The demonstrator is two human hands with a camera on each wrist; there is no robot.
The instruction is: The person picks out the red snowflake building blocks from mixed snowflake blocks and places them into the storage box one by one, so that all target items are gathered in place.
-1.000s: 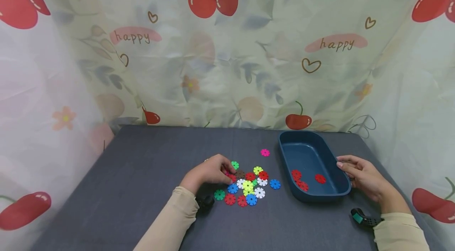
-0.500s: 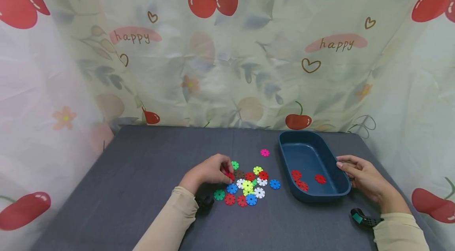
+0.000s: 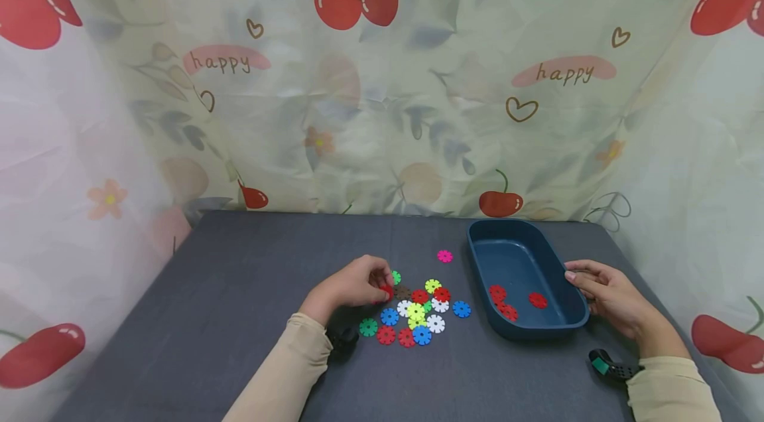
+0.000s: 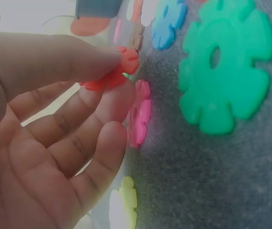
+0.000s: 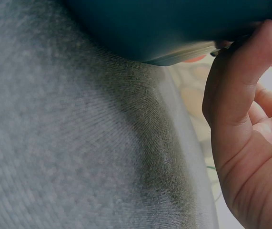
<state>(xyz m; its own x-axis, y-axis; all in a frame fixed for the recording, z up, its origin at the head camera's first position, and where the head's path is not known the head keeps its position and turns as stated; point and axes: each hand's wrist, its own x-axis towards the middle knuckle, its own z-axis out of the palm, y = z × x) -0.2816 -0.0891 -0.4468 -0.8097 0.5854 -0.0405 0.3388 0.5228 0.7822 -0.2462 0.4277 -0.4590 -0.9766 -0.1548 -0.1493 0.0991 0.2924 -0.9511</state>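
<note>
My left hand [image 3: 358, 281] pinches a red notched plastic disc [image 4: 130, 61] between thumb and fingers, at the left edge of a loose group of such discs. In the left wrist view a pink disc [image 4: 140, 113] shows behind the fingertips, and a green disc [image 4: 243, 81] lies flat on the cloth close by. My right hand [image 3: 617, 299] touches the right outer side of a dark blue tray [image 3: 575, 324], fingers fairly straight along its rim. Several red discs [image 3: 538, 300] lie inside the tray. The right wrist view shows the tray's outer wall [image 5: 174, 28] against the fingers.
Discs in several colours lie mid-table, among them a blue disc [image 3: 461, 309] near the tray and a white disc [image 3: 436, 324]. One pink disc [image 3: 444, 256] lies farther back. Behind the grey-clothed table [image 3: 239, 342] hangs a cherry-printed curtain [image 3: 382, 110].
My left hand has lifted the red disc and drawn it slightly back and left from the group. The right hand and the tray stay in place.
</note>
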